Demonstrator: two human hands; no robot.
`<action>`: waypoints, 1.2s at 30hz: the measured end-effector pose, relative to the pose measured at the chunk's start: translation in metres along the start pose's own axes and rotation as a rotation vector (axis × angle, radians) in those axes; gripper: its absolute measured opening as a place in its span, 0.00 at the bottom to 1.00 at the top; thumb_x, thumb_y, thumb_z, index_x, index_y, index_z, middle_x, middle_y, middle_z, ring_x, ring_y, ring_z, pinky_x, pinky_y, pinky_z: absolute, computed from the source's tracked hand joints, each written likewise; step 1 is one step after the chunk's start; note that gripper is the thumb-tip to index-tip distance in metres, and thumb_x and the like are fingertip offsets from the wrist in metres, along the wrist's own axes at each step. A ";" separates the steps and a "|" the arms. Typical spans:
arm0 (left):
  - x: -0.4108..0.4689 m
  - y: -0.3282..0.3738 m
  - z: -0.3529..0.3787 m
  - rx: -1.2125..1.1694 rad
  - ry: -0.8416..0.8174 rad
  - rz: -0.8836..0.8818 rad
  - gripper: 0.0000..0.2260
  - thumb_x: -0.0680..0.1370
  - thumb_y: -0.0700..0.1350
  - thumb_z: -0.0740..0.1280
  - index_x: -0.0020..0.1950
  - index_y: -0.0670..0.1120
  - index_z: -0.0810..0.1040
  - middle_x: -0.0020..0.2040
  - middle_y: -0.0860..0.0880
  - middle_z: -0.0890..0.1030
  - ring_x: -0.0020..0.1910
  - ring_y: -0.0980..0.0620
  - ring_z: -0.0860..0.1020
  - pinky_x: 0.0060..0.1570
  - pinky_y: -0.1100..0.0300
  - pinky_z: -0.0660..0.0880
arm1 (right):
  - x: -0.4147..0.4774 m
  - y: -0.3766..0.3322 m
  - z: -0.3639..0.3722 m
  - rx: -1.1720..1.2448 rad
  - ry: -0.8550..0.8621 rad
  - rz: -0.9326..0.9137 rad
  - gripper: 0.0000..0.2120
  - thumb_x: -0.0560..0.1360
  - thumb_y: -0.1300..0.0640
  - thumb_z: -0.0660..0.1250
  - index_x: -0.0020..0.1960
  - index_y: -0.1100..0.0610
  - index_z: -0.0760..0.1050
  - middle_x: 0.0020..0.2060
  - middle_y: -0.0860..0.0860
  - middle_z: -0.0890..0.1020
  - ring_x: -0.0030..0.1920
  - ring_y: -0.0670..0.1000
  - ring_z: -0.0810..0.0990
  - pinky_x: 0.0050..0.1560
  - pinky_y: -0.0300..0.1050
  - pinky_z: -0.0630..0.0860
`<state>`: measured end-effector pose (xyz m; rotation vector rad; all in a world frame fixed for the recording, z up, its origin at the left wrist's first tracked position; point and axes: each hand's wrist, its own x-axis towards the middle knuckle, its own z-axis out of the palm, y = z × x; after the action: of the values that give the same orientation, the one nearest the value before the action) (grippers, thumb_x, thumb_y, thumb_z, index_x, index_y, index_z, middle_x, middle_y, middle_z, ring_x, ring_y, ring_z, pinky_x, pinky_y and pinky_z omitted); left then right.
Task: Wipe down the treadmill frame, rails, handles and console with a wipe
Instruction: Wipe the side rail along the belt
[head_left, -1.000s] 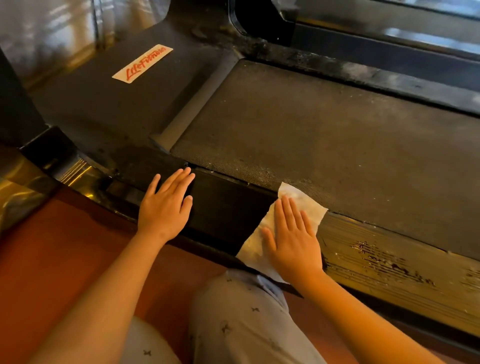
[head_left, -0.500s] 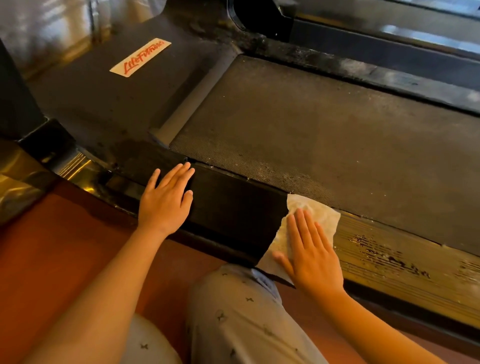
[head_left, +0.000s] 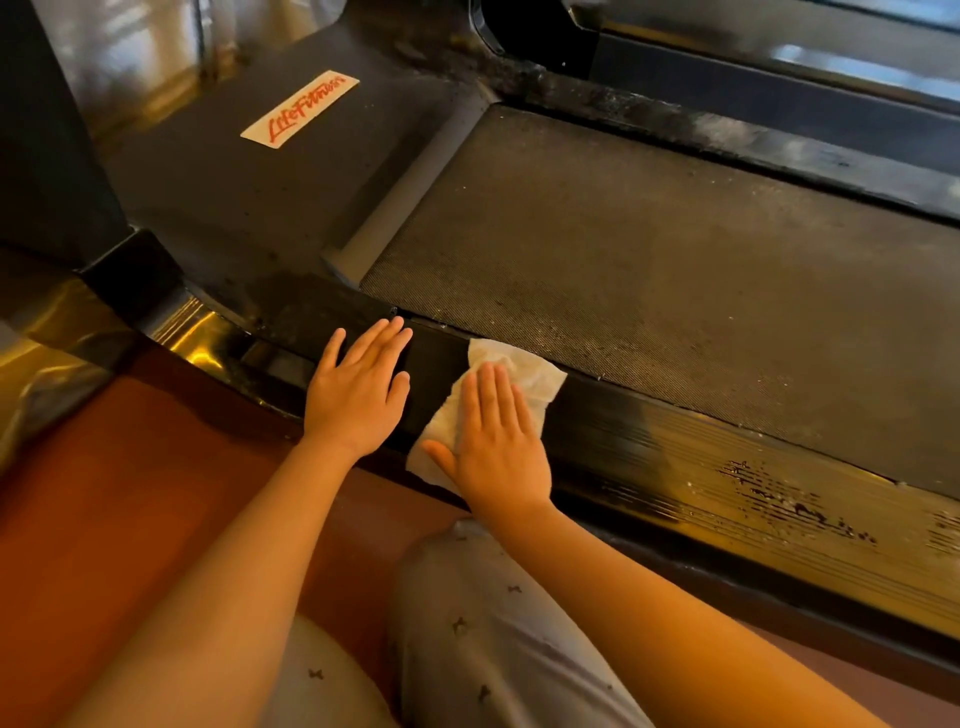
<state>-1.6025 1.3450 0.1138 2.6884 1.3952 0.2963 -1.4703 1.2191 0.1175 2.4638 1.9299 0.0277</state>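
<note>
A white wipe (head_left: 524, 371) lies on the near side rail (head_left: 727, 483) of the treadmill, a ribbed black strip with worn, flaky patches to the right. My right hand (head_left: 496, 447) presses flat on the wipe, fingers together, covering its lower half. My left hand (head_left: 358, 395) rests flat on the same rail just to the left, fingers slightly apart, holding nothing. The two hands are a narrow gap apart.
The dusty running belt (head_left: 649, 260) lies beyond the rail, with the far rail (head_left: 779, 140) behind it. The motor cover (head_left: 208, 197) bears a red-lettered label (head_left: 298, 109). A dark upright post (head_left: 47, 130) stands at the left. My knee (head_left: 493, 623) is on the reddish floor (head_left: 104, 493).
My right hand slid the wipe right along the rail, then back left, ending close to my left hand. The left hand stayed planted on the rail.
</note>
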 end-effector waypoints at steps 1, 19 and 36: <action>0.000 0.000 -0.001 0.002 -0.016 -0.001 0.24 0.83 0.50 0.53 0.79 0.51 0.55 0.79 0.55 0.53 0.77 0.59 0.48 0.76 0.50 0.42 | 0.004 -0.006 -0.001 0.007 0.004 0.008 0.42 0.77 0.33 0.39 0.75 0.65 0.60 0.73 0.62 0.64 0.75 0.60 0.60 0.74 0.54 0.55; -0.002 0.163 0.012 -0.105 -0.206 0.341 0.24 0.84 0.52 0.46 0.80 0.49 0.49 0.80 0.53 0.47 0.77 0.58 0.42 0.77 0.53 0.40 | -0.124 0.197 -0.001 -0.099 -0.092 0.106 0.36 0.80 0.35 0.43 0.75 0.61 0.60 0.75 0.58 0.62 0.75 0.56 0.59 0.73 0.54 0.52; -0.004 0.161 0.024 -0.072 -0.160 0.335 0.32 0.77 0.59 0.38 0.80 0.50 0.50 0.79 0.54 0.48 0.77 0.58 0.43 0.76 0.54 0.42 | -0.107 0.180 -0.006 0.087 -0.021 0.201 0.34 0.81 0.40 0.38 0.77 0.62 0.53 0.76 0.58 0.54 0.77 0.56 0.51 0.75 0.56 0.54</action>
<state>-1.4709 1.2488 0.1180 2.8048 0.8736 0.1468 -1.3209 1.0723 0.1263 2.6923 1.7035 -0.0812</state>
